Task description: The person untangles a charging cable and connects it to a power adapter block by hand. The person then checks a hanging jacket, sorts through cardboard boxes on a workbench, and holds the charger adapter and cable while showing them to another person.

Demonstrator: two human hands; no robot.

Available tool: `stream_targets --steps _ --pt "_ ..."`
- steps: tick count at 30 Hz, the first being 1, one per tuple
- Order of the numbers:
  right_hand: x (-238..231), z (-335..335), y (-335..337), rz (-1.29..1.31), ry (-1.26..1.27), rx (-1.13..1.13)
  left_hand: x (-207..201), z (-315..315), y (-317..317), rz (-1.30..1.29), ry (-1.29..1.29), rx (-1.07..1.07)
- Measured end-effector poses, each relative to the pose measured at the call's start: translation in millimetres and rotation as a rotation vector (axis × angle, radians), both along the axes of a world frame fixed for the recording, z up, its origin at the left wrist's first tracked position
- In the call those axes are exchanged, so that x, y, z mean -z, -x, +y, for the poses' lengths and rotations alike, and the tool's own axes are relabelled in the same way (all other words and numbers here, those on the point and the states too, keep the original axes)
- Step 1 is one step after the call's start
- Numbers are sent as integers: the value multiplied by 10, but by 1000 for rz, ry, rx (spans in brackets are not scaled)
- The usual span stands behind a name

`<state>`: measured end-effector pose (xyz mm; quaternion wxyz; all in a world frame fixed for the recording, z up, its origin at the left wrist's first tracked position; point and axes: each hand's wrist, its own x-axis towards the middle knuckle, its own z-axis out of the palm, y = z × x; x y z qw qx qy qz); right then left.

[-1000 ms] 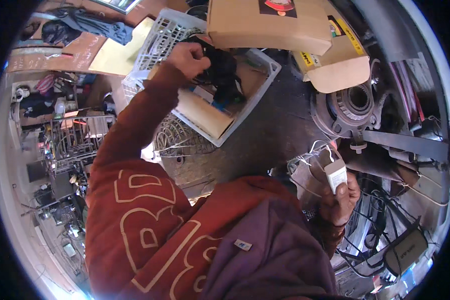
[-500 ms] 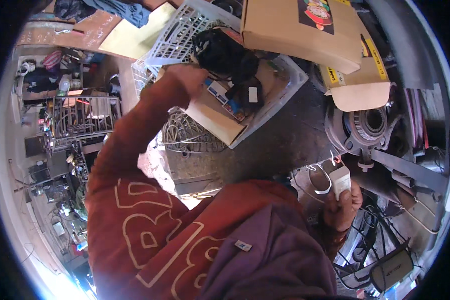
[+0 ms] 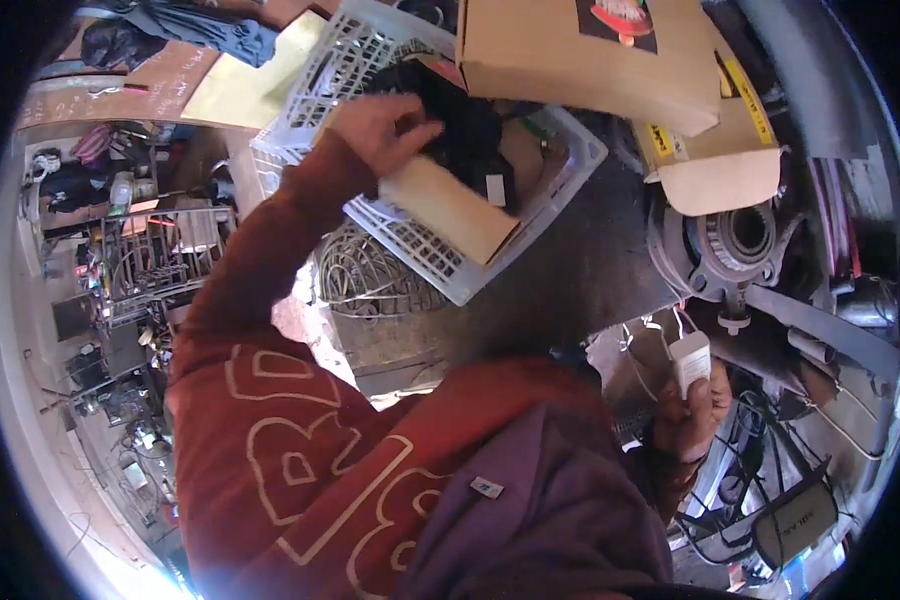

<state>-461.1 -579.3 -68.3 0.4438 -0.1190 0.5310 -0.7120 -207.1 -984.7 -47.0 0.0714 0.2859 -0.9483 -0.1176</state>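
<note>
My left hand [image 3: 383,132] is over the near left side of a pale plastic basket [image 3: 457,287], its thumb and fingers curved and apart. Just below it, a cardboard piece [image 3: 450,208] lies tilted inside the basket. Beyond the fingers are dark bundled items [image 3: 457,120] and a black thing with a white label [image 3: 495,188]. Low on the right, my right hand [image 3: 692,415] is closed round a small white plastic box [image 3: 690,361] with thin wires at its top end.
A closed cardboard box [image 3: 580,65] overhangs the basket's far right. Beside it lies an opened carton [image 3: 715,180] above a metal bearing housing [image 3: 735,245]. Coiled wire [image 3: 370,275] sits at the basket's near left. Cables and a grey case [image 3: 795,525] fill the lower right.
The cardboard piece has shifted inward, baring the basket's near wall and covering the blue packets. My left hand has risen slightly, its fingers apart. My right hand still holds the white box.
</note>
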Motion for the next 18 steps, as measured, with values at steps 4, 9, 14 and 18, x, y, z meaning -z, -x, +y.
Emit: stream_targets --steps 4,9,14,18 --pt "-142 -206 -142 104 -30 19 -71 -255 452 565 221 -121" --pt "-179 -42 -160 94 -6 16 -252 -651 1104 374 423 -171" --pt "-243 22 -200 155 -1 80 -27 -1310 1527 266 -70 -456" --pt "-240 117 -239 28 90 83 642 -1998 1240 289 -812 -479"
